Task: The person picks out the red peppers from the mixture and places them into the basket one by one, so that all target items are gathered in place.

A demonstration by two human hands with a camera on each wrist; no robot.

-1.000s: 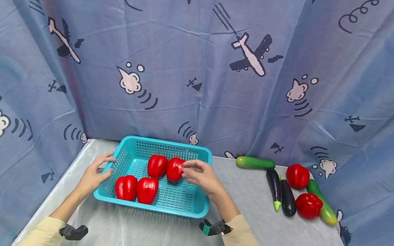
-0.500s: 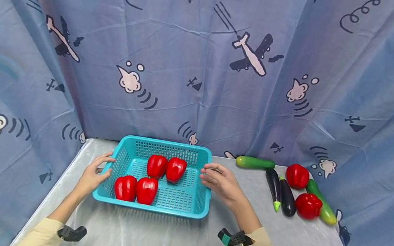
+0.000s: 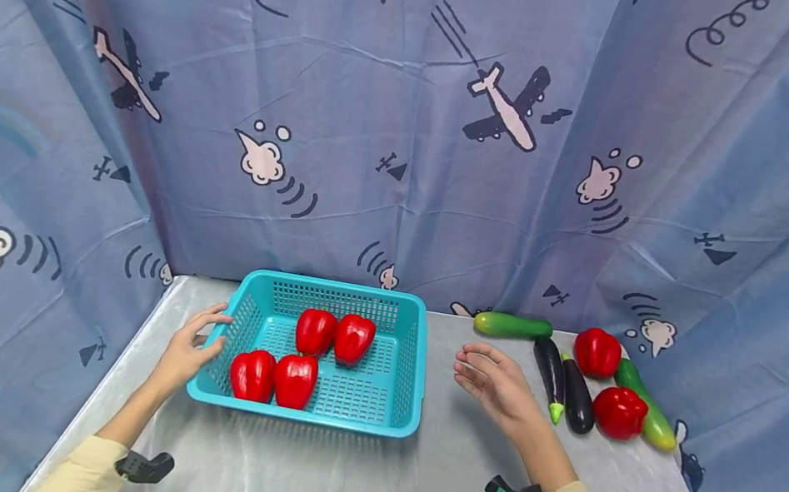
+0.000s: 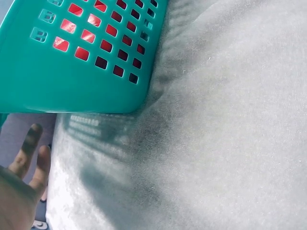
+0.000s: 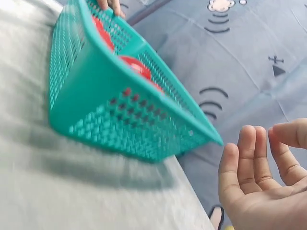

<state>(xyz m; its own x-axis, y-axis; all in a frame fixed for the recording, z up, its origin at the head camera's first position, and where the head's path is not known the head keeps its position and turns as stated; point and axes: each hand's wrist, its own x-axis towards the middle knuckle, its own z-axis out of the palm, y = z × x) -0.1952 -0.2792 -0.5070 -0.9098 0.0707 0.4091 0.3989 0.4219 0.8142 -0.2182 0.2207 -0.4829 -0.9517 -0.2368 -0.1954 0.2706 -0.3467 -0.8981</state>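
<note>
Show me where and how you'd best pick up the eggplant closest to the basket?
Probably around the middle of the dark body of that eggplant, reaching with the right hand from above and from the side facing the basket. It lies flat, long and narrow, so gripping across its width should suit. The basket side is exposed, while the other eggplant lies close along the opposite side.
</note>
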